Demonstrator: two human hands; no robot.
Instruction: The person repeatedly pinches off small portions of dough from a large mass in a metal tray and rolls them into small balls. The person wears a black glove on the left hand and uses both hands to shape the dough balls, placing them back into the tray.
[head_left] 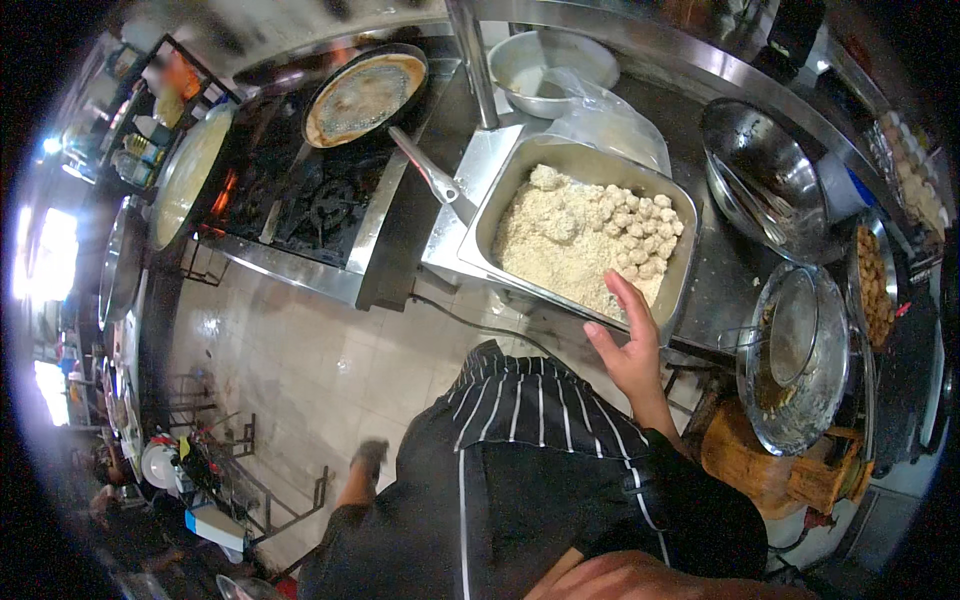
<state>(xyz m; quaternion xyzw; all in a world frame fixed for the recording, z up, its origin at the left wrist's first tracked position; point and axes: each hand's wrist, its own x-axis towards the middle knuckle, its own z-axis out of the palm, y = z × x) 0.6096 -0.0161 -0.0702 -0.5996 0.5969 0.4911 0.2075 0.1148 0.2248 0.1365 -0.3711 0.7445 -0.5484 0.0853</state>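
My right hand (632,350) is open above the near edge of a deep metal tray (690,262), thumb and fingers apart and holding nothing. Pale breadcrumbs (530,245) fill much of the tray, and several small crumb-coated balls (645,235) are gathered at its right side. A larger coated lump (545,178) lies at the far left of the crumbs, with another mound partly buried in the middle. My left hand (371,458) hangs low over the floor at the left of my apron, dark and smeared, so its fingers cannot be read.
A frying pan (365,95) with browned contents sits on the stove (330,200), its handle reaching toward the tray. Flames show beside a large round pan (190,180). A bowl (555,65), plastic bag (610,125), wok with utensils (735,185) and basin with strainer (765,410) surround the tray.
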